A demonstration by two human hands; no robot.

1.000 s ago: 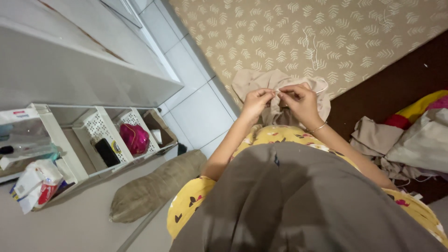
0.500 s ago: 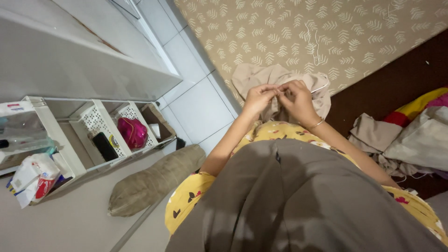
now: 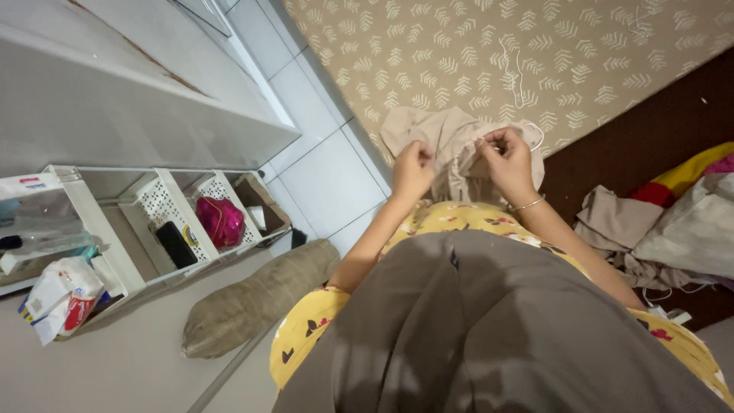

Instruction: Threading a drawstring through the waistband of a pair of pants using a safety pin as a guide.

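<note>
Above the patterned mat (image 3: 535, 69), left hand (image 3: 413, 170) and right hand (image 3: 507, 159) each pinch the beige garment (image 3: 459, 145); grip closed.

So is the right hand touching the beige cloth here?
Touching. The head view shows the right hand with its fingers pinched on the gathered edge of the beige cloth, no gap visible.

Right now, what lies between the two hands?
In the head view, a bunched fold of the beige cloth spans the gap between the left hand and the right hand. Both pinch it with their fingers; nothing else lies there.
</note>
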